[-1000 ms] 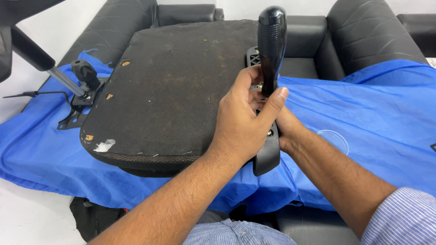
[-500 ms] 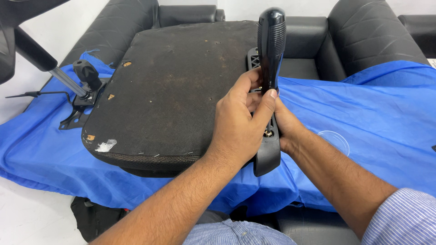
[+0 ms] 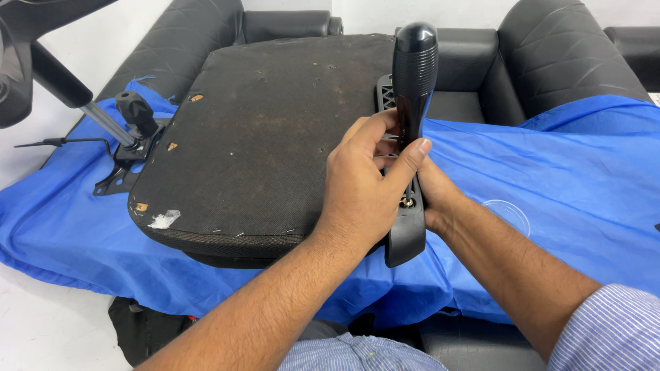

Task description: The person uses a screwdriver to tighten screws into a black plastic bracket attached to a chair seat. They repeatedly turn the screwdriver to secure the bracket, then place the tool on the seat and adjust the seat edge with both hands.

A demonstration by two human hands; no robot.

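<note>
Screwdriver (image 3: 413, 75) stands upright at the right edge of the upturned seat pan (image 3: 268, 137), black ribbed handle on top, shaft running down between both hands. Tip is hidden behind the thumb and fingers; can't see whether it's seated in the screw. Small brass-coloured screw head (image 3: 407, 203) shows just below the left thumb, on the black plastic armrest bracket (image 3: 405, 233).

Left hand (image 3: 361, 189): fingers curled, thumb pressed up against the shaft, closed around the lower part of the screwdriver. Right hand (image 3: 432, 189): mostly hidden behind the left hand and the bracket, only the back of the palm and wrist show. It sits against the bracket and shaft, but how far it's closed or exactly what it grips, can't tell.

Bracket's upper end (image 3: 385, 93) pokes out behind the screwdriver handle; its middle is covered by the hands.

Seat pan lies underside up on a blue cloth (image 3: 564, 172) spread over black sofas (image 3: 557, 62). Pan's near-right corner is hidden by the left forearm. Chair mechanism with black knob (image 3: 137, 113) and gas-lift post (image 3: 75, 96) sits just beside the pan's left edge; the post runs off frame top-left. Clear round lid-like thing (image 3: 507, 214) on the cloth right of the right forearm, hard to make out. Striped shirt cuff (image 3: 612, 330) cut off at bottom right.
</note>
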